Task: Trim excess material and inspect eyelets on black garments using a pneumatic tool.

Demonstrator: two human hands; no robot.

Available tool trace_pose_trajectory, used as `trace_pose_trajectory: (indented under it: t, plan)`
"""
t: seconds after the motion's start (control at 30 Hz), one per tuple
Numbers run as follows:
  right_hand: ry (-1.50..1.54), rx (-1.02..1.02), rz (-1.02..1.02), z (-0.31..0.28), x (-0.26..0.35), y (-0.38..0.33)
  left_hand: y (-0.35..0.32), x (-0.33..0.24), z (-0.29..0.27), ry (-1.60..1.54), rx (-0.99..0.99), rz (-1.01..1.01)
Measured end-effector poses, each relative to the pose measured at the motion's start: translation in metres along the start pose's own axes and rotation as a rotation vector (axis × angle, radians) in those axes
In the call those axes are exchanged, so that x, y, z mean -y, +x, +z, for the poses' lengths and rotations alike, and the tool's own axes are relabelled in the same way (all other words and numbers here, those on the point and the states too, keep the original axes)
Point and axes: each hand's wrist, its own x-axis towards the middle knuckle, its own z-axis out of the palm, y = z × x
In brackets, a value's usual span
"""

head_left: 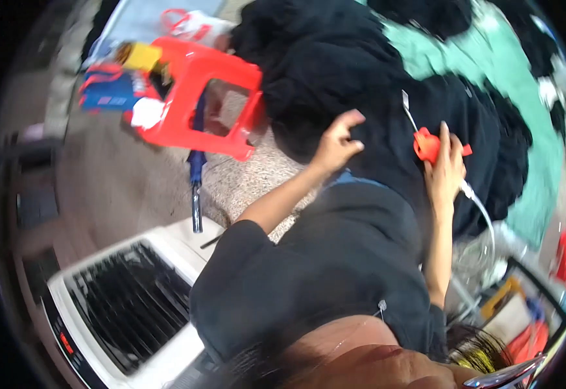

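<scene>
Left hand (pixel 338 144) down on a big pile of black cloth (pixel 335 71), fingers (pixel 354 118) curled and pressing into the cloth, thumb up. Not closed around anything, just pushing on the dark fabric.

Right hand (pixel 446 170) a bit further right, on the same black pile. Fingers wrapped round a small red tool (pixel 427 146) with a thin shiny metal tip (pixel 408 107) poking up and away. Red tool right on top of the black cloth, tip touching it. Thin clear tube (pixel 484 214) hanging out from under the right hand and curving down.

Mint green cloth (pixel 490 65) spread out behind and beside the black pile, reaching down the right side.

Red plastic stool (pixel 195 68) tipped over on the speckled floor (pixel 257 175), just left of the black pile. Blue stick thing (pixel 196 168) poking through the stool and down to the floor. Blue and yellow packets (pixel 117 84) just beside the stool, on its far left.

White machine with black slats (pixel 127 305) low on the left, near the arm. More red and yellow bits in a tray (pixel 523 311) at the lower right, too blurry to name.
</scene>
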Motion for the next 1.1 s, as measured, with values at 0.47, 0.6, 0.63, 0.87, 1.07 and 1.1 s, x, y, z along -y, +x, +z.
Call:
trace_pose_trajectory:
  t: [0.47,0.6,0.63,0.87,1.07,1.1]
  plan:
    - [0.053,-0.303,0.201,-0.025,-0.037,-0.013,0.015,0.055,-0.112,-0.559,-0.746,-0.472]
    - [-0.038,-0.386,0.405,-0.052,-0.072,-0.035,0.016,0.013,-0.075,-0.180,0.142,-0.988]
    - [-0.056,-0.363,0.463,-0.051,-0.084,-0.044,0.007,0.017,-0.051,-0.113,0.265,-0.848]
    - [-0.062,-0.267,0.620,-0.044,-0.113,-0.094,0.012,-0.066,0.001,0.158,0.438,-0.364]
    - [-0.051,-0.344,0.776,-0.047,-0.097,-0.099,0.152,-0.203,-0.188,-0.088,-0.404,0.695]
    - [-0.044,-0.346,0.772,-0.046,-0.095,-0.098,0.209,-0.194,-0.266,0.319,-0.642,0.659]
